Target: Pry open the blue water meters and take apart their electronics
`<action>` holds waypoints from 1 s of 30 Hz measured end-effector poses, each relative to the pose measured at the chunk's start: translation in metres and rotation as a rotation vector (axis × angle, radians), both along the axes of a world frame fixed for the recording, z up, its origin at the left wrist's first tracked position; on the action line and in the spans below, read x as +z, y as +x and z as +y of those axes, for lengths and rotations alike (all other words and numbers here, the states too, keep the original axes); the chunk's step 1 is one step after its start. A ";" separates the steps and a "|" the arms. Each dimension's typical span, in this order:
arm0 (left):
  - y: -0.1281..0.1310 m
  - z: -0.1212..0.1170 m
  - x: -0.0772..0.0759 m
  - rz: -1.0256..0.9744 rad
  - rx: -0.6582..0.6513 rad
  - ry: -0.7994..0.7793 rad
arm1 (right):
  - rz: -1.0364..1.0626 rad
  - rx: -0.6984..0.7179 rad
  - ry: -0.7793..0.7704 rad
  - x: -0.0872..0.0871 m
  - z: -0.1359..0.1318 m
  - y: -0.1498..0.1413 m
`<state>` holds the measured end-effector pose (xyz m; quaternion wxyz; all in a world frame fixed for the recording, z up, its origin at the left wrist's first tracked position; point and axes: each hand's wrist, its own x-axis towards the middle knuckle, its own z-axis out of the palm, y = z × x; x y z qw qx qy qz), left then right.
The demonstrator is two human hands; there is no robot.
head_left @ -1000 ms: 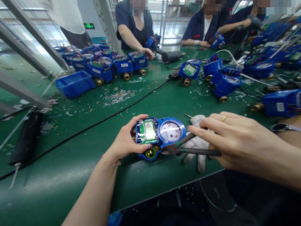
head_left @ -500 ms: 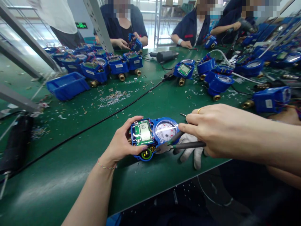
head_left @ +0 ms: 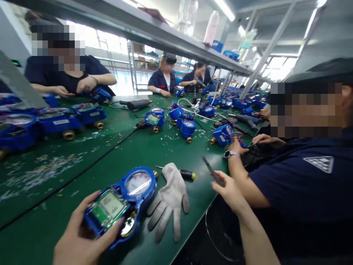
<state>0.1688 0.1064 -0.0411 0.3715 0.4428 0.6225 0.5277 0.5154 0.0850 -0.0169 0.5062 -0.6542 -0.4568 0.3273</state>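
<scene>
"Two bare hands appear. Where is the worked piece?"

"At the near left: a blue meter [head_left: 121, 195], gripped at its left end by the left hand [head_left: 79, 235]. The fingers lie along the far side, the thumb along the near side. Whether the meter's base touches the green table [head_left: 179, 151] cannot be told."

"And its visible parts?"

"A grey display [head_left: 111, 203] on a green circuit board, nearest the hand; a round dial [head_left: 139, 182] under a clear cover, at the far right end. The piece lies aslant."

"How does the right hand [head_left: 228, 191] stand?"

"Well apart from the meter, by the table's near right edge, its fingers closed about dark pliers [head_left: 212, 171]. These point to the far left; blur hides whether their jaws are parted."

"What occupies the middle?"

"A pale glove [head_left: 172, 195] with greyish fingers, lying just right of the meter. It partly covers a screwdriver [head_left: 188, 175], whose black and yellow handle shows on the right and whose shaft shows on the left."

"And the surroundings?"

"A black cable [head_left: 110, 149] runs from the near left toward the far middle. At right, a co-worker's hand [head_left: 238, 147] is beside a second blue meter [head_left: 223, 135]."
</scene>
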 end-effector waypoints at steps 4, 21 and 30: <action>0.041 -0.003 0.012 -0.002 0.056 0.000 | 0.347 -0.091 -0.055 -0.061 -0.018 0.033; 0.068 -0.015 0.008 0.047 0.054 0.130 | -0.831 0.295 0.497 -0.053 -0.047 -0.029; 0.067 -0.016 0.008 0.042 0.063 0.135 | -0.797 0.236 0.566 -0.063 -0.048 -0.067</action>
